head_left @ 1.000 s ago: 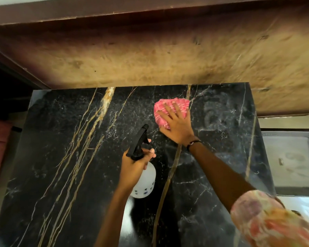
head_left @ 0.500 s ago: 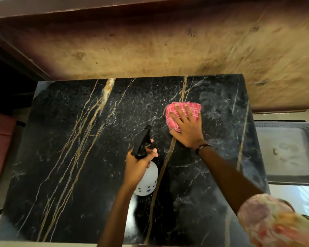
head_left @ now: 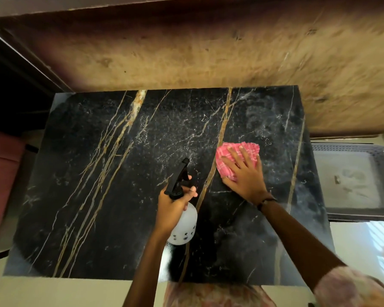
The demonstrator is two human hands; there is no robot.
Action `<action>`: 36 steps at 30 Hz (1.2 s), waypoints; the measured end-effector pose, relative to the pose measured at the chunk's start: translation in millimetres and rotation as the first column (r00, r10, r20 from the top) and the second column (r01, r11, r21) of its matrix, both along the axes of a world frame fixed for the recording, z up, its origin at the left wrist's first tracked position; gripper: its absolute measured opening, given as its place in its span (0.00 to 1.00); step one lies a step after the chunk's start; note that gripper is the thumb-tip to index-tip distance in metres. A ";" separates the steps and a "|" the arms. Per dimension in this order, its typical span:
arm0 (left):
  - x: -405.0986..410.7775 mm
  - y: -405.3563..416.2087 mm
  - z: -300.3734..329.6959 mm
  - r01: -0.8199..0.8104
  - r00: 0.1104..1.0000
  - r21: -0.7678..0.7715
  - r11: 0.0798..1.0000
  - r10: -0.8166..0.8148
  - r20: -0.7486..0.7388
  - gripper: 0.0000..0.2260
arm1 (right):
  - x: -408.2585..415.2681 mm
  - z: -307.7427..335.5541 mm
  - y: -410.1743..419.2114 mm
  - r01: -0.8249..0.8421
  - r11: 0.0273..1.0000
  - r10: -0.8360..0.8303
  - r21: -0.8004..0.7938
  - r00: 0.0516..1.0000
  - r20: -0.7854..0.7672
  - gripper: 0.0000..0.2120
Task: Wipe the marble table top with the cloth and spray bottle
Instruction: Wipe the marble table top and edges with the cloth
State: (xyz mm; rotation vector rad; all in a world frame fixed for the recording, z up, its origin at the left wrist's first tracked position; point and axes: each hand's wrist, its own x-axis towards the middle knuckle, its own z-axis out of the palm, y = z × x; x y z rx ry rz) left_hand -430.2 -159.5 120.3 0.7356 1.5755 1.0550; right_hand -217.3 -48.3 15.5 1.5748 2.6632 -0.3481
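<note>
1. I am pressing my right hand (head_left: 244,176), fingers spread flat, on the pink cloth (head_left: 235,157), which is lying on the right half of the marble table top (head_left: 98,196).
2. The cloth is looking soft and limp; I judge a flat palm is controlling it best.
3. I am wrapping my left hand (head_left: 175,204) around the spray bottle (head_left: 183,227) neck, held above the table's middle; it probably feels light, smooth plastic.

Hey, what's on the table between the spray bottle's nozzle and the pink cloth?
In the head view, nothing sits between the spray bottle nozzle and the pink cloth: only bare black marble table top, crossed there by a gold vein.
</note>
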 end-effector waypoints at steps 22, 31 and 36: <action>29.3 -79.7 14.4 -0.155 0.988 -0.059 0.986 0.154 -0.027 0.06 | -33.3 5.2 -92.5 -0.262 0.964 0.262 -0.043 0.965 -0.012 0.30; 40.3 -104.7 18.7 -0.168 0.986 -0.099 0.981 0.165 -0.033 0.07 | 72.9 2.9 -153.9 -0.463 0.886 0.463 0.007 0.885 -0.047 0.29; 35.4 -120.9 18.4 -0.176 0.984 -0.132 0.975 0.170 -0.059 0.04 | 21.9 12.6 -147.0 -0.201 0.974 0.204 -0.106 0.979 0.024 0.29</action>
